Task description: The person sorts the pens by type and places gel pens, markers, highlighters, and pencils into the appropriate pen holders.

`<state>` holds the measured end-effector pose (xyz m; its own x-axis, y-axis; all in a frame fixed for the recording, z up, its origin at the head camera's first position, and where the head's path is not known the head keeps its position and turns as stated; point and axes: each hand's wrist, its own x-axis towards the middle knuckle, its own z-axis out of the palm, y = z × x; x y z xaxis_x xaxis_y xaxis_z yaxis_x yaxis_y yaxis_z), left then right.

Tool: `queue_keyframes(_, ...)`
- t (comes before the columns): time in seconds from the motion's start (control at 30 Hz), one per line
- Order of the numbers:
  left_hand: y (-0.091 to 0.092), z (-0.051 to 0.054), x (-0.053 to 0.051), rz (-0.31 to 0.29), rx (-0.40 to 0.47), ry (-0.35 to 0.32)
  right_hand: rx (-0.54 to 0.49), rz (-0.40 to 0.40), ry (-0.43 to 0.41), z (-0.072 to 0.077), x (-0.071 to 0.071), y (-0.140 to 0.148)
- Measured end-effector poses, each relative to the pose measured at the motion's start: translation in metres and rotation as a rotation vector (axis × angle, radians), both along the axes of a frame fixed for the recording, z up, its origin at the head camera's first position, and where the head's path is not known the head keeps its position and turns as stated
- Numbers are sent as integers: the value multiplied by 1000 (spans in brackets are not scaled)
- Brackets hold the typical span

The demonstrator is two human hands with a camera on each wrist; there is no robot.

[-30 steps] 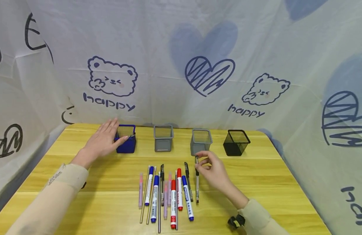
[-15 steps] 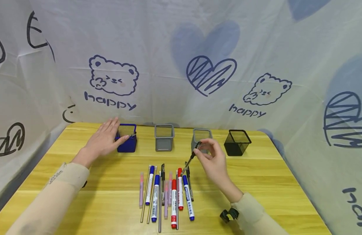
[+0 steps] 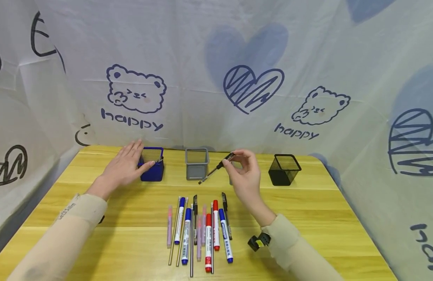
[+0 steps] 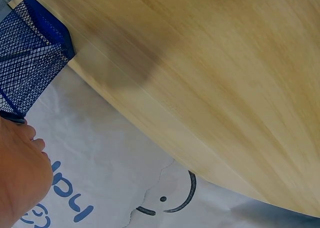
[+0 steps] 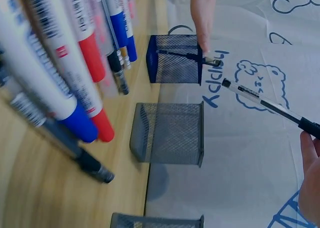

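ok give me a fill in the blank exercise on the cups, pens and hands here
The left hand touches the ____ cup.
The raised pen is in the person's ____ hand.
In the head view, the rightmost cup is ____.
Exactly two markers have ____ caps.

Missing words: blue; right; black; red.

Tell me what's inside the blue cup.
One black pen leans in the blue cup, its end poking out above the rim. The left hand covers part of the cup in the head view, and the inner bottom can't be made out.
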<state>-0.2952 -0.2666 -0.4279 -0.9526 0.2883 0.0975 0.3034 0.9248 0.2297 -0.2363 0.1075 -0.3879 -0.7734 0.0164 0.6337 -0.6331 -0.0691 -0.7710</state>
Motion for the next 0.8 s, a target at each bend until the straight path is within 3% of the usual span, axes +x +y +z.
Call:
queue_keyframes(0.43,1,1,0,-2,-11,-21,-40,-5,57,7,-23,-36)
queue_keyframes(0.8,0,1,0,2,-18,-14,-21,-6,31,10,-44,-64)
